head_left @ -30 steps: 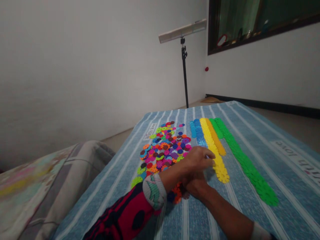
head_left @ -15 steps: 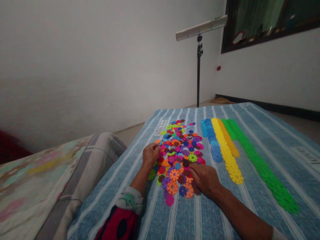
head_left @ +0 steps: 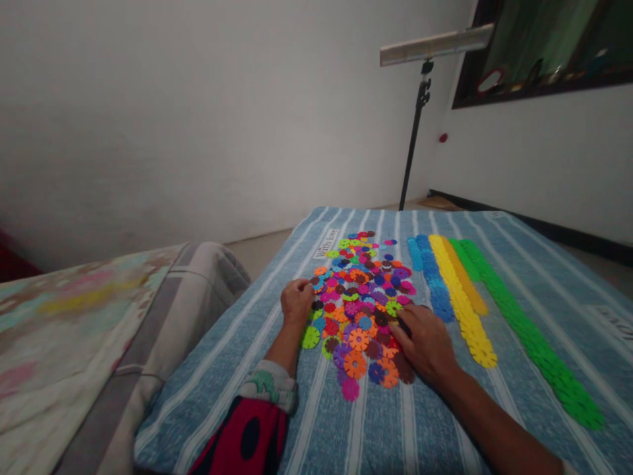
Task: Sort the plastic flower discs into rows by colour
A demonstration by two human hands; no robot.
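Observation:
A mixed pile of flower-shaped plastic discs (head_left: pixel 359 340) in many colours lies across the middle of the striped cloth. At its left edge is my left hand (head_left: pixel 297 302), fingers curled together against the discs; what they pinch, if anything, is hidden. My right hand (head_left: pixel 428 340) reaches over the pile's right side, thumb and forefinger apart, near a lime-green disc (head_left: pixel 393 308) and some dark brown ones. To the right, overlapping discs lie in single-colour rows: blue (head_left: pixel 438 290), yellow (head_left: pixel 467 310), orange-yellow (head_left: pixel 465 280) and green (head_left: pixel 539 343).
The blue-and-white striped cloth (head_left: pixel 237 382) covers the surface. On the left stands another surface with a floral cover (head_left: pixel 84 323). Beyond the far edge, a black stand (head_left: pixel 413 145) carries a long light bar (head_left: pixel 435 46), near a dark-framed window (head_left: pixel 554 53).
The view has shifted, so the scene sits further right. My right hand has moved up along the pile and its thumb and forefinger have spread. My left hand stays at the left edge.

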